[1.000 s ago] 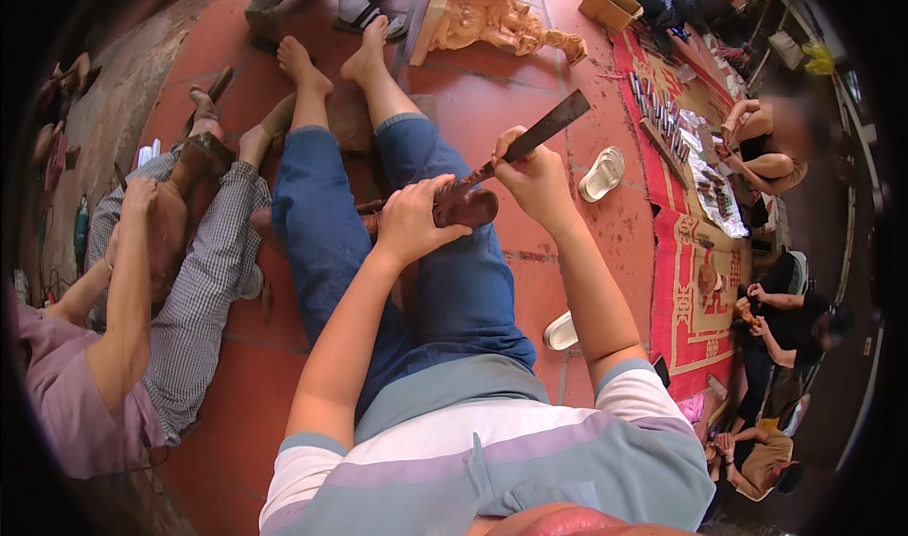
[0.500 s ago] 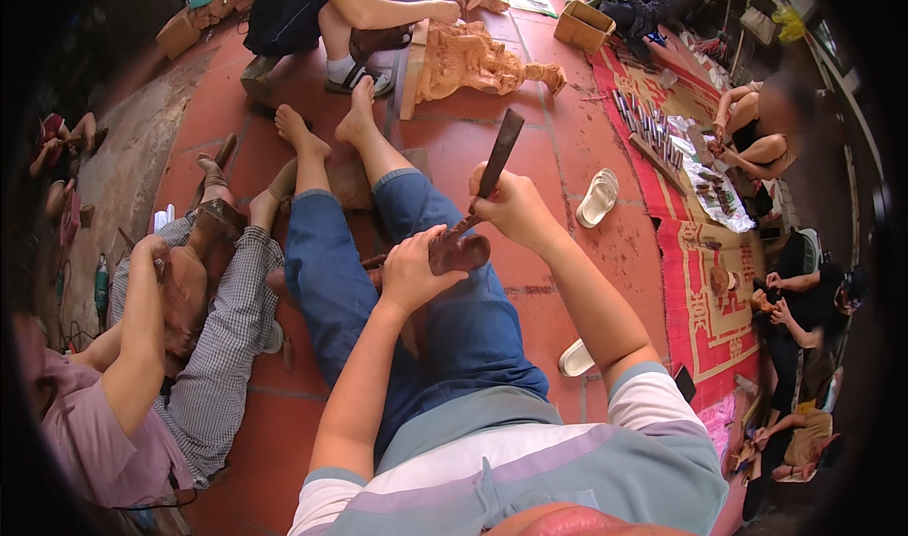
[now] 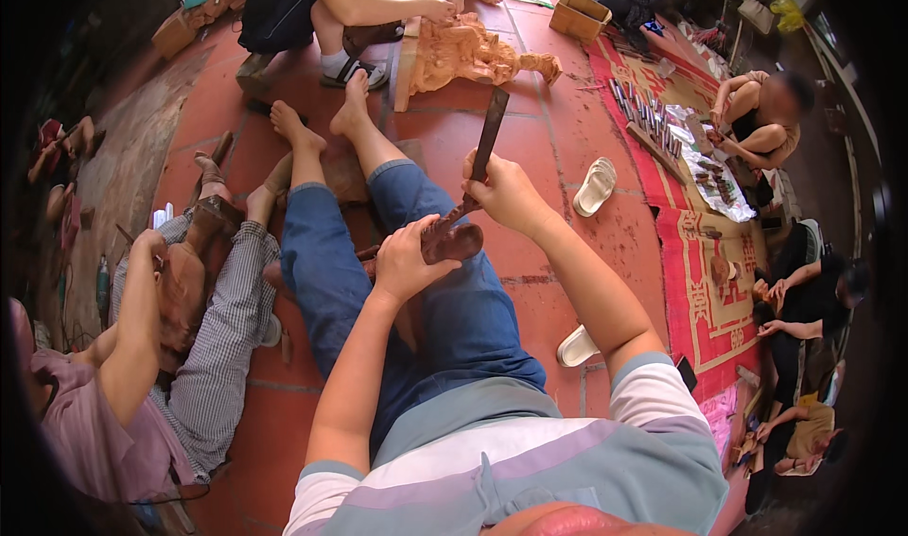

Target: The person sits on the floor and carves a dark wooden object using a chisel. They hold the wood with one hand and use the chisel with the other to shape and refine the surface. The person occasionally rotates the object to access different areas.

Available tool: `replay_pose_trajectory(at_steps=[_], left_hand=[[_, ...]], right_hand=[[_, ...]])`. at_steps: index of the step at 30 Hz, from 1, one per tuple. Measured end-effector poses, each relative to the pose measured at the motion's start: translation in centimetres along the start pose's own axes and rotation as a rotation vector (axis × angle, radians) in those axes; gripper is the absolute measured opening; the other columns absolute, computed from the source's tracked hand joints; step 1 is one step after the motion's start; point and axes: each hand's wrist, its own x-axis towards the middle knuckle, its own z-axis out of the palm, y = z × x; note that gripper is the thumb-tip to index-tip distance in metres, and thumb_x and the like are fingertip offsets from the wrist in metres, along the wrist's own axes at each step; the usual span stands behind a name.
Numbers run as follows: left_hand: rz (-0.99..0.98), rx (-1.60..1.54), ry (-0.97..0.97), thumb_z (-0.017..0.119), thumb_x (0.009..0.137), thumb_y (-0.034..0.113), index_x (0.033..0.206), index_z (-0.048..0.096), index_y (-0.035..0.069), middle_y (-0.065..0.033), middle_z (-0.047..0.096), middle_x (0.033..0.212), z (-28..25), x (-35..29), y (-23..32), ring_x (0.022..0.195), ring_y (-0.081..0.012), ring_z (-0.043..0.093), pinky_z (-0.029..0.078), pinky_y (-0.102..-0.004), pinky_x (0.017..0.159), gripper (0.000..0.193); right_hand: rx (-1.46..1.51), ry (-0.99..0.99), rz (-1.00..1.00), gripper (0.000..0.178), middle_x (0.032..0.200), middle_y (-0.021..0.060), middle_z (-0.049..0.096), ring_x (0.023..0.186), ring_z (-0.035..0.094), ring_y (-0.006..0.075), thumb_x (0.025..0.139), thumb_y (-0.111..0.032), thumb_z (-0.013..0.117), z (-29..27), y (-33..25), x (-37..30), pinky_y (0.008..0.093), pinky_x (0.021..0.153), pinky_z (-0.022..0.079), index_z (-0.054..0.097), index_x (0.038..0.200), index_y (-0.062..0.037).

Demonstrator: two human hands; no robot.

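Note:
A dark reddish-brown carved wooden piece (image 3: 456, 244) lies across my thighs, with a rounded end toward the right. My left hand (image 3: 407, 264) is closed around it, the thumb along its near side. My right hand (image 3: 503, 194) grips a dark flat file-like tool (image 3: 490, 129). The tool's broad end points up and away from me; below the fist its thinner end slants toward the wood beside my left fingers. Whether the tip touches the wood I cannot tell. Part of the carving is hidden under my left hand.
Ahead, a person works at an orange-brown wood carving (image 3: 463, 59) lying on the red tiles. At left, another person holds a wooden figure (image 3: 182, 295) between the legs. Pale slippers (image 3: 595, 187) lie to my right, beside a red patterned mat (image 3: 676, 300) with several carving tools (image 3: 646, 118).
My right hand and the tool have shifted slightly left and up, and the tool stands more upright. My left hand still holds the carving; the whole view has shifted a little.

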Motion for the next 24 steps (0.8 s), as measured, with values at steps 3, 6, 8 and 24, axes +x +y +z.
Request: replay_pose_trajectory(at_steps=[3,6,8,24], left_hand=[[-0.010,0.002,-0.008,0.084,0.059,0.041,0.122,0.057,0.012,-0.0079,0.065,0.108,-0.2,-0.1,0.3,0.100,-0.0286,0.062,0.048,-0.0424,0.086,0.074],[-0.027,-0.001,-0.034,0.084,0.060,0.042,0.125,0.055,0.012,-0.0083,0.065,0.112,0.0,-0.1,0.2,0.103,-0.0295,0.061,0.047,-0.0424,0.089,0.077],[-0.031,-0.012,-0.044,0.084,0.060,0.043,0.126,0.055,0.012,-0.0085,0.065,0.113,0.0,0.0,0.0,0.104,-0.0299,0.061,0.046,-0.0424,0.090,0.078],[0.033,-0.016,0.026,0.084,0.060,0.038,0.123,0.057,0.012,-0.0084,0.065,0.107,-0.1,0.1,0.3,0.099,-0.0289,0.062,0.047,-0.0418,0.086,0.074]], right_hand=[[0.017,0.022,0.029,0.014,0.074,0.0094,0.062,0.070,0.066,0.0195,0.084,0.000,0.062,-0.2,-0.2,0.1,0.0331,0.062,0.052,0.049,0.087,-0.0030],[-0.123,0.036,-0.068,0.014,0.073,0.0088,0.061,0.071,0.067,0.0194,0.084,0.000,0.062,0.4,-0.3,-1.0,0.0332,0.063,0.053,0.049,0.088,-0.0032],[-0.265,0.047,-0.132,0.014,0.072,0.0082,0.060,0.071,0.067,0.0196,0.084,0.000,0.062,0.9,-1.0,-1.4,0.0329,0.063,0.053,0.050,0.088,-0.0038],[-0.063,0.069,-0.075,0.014,0.074,0.0117,0.064,0.071,0.067,0.0245,0.080,-0.002,0.064,0.6,0.3,-0.7,0.0362,0.065,0.052,0.053,0.089,-0.0050]])
